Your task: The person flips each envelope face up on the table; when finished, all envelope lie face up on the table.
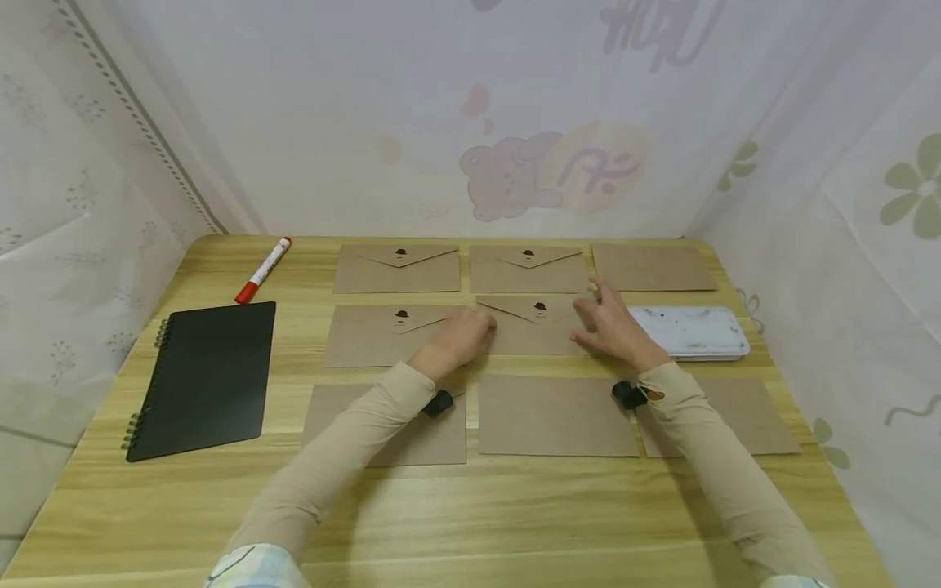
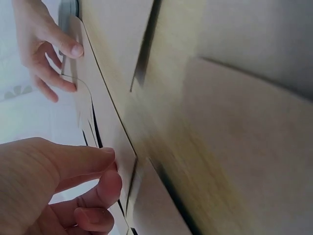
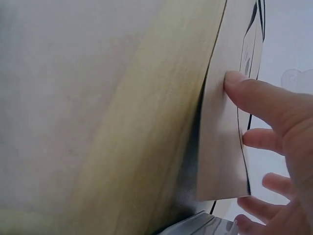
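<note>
A brown paper envelope (image 1: 525, 336) with a hat print lies in the middle row, its pointed flap along the top. The left hand (image 1: 457, 339) is at its left end, thumb and curled forefinger pinching the edge; this left hand (image 2: 73, 188) shows close up in the left wrist view. At the other end, the right hand (image 1: 612, 321) has its fingers spread, the thumb resting on the paper. In the right wrist view, that envelope's end (image 3: 222, 161) tilts up from the table beside the right hand (image 3: 279, 127), with a dark shadow beneath.
Several more envelopes (image 1: 398, 269) lie in rows, some flap side up, others plain side up. A black spiral notebook (image 1: 209, 380) and a red-capped marker (image 1: 263, 271) are on the left. By the right hand is a white case (image 1: 694, 331). Patterned sheets (image 1: 331, 114) surround the wooden table (image 1: 441, 523).
</note>
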The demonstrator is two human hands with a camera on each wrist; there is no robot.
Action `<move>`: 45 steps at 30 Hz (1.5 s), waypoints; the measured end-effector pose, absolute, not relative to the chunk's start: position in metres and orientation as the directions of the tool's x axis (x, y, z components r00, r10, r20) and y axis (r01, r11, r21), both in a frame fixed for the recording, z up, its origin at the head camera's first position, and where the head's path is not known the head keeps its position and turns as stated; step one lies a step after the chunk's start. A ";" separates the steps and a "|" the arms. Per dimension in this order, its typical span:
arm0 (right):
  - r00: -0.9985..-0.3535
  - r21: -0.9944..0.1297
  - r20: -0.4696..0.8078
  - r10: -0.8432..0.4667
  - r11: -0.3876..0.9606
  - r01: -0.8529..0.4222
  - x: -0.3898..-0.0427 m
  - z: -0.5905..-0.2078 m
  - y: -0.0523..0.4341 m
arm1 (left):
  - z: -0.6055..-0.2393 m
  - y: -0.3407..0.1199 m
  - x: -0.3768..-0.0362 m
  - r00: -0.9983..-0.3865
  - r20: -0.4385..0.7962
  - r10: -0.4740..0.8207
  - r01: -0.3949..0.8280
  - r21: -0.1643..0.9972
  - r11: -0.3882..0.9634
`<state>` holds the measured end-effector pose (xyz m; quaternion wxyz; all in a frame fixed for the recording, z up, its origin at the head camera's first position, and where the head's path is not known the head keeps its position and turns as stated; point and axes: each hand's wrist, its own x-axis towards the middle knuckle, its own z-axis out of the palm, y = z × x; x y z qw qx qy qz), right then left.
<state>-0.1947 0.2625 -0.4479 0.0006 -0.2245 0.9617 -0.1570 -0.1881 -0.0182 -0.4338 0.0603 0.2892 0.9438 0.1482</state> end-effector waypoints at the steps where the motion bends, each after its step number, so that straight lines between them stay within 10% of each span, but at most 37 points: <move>1: -0.898 -0.300 0.061 -0.435 0.850 -0.432 -0.195 -0.448 0.262 | -0.434 -0.018 -0.188 -0.825 -0.024 0.564 0.529 0.315 0.788; 22: -0.815 -0.214 0.286 -0.505 0.795 -0.568 -0.163 -0.433 0.270 | -0.430 -0.034 -0.181 -0.888 0.094 0.451 0.425 0.546 0.722; 31: -0.935 -0.521 -0.119 -0.333 0.823 -0.227 -0.096 -0.390 0.285 | -0.417 -0.042 -0.130 -0.853 0.094 0.513 0.414 0.721 0.555; 45: -0.915 -0.425 -0.073 -0.397 0.843 -0.331 -0.045 -0.420 0.295 | -0.410 -0.054 -0.087 -0.841 -0.086 0.535 0.409 0.548 0.730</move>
